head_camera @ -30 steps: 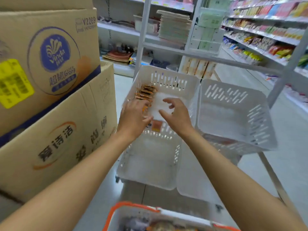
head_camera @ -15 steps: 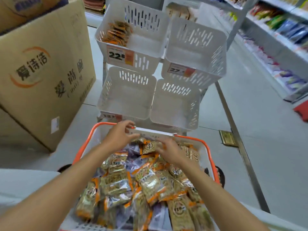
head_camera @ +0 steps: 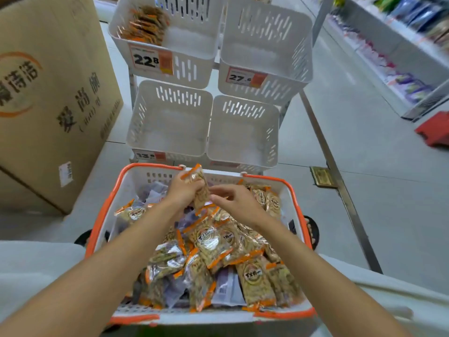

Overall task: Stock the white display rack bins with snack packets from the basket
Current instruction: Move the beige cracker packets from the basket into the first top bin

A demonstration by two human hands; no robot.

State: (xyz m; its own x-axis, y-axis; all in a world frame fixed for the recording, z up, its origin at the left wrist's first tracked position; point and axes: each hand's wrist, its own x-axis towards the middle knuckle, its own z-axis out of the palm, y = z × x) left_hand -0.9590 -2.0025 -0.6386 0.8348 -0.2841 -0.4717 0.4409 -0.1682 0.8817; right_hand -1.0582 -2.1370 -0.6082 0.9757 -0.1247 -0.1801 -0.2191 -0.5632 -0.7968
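The left hand [head_camera: 182, 194] curls its fingers round one glossy clear snack packet with orange sealed ends [head_camera: 199, 190], lifted above the far edge of the white slotted plastic basket with an orange rim [head_camera: 103, 222]. The packet's long axis runs near to far, one orange end towards the white slotted rack bins [head_camera: 192, 69] beyond. The right hand [head_camera: 238, 203] hangs just beside it, fingers loosely bent, gripping nothing. Crinkled packets [head_camera: 213, 242] heap in the basket. A brown cardboard box [head_camera: 48, 105] stands left.

Upper bins [head_camera: 194, 69] cut off; shelf goods [head_camera: 418, 13] blurred
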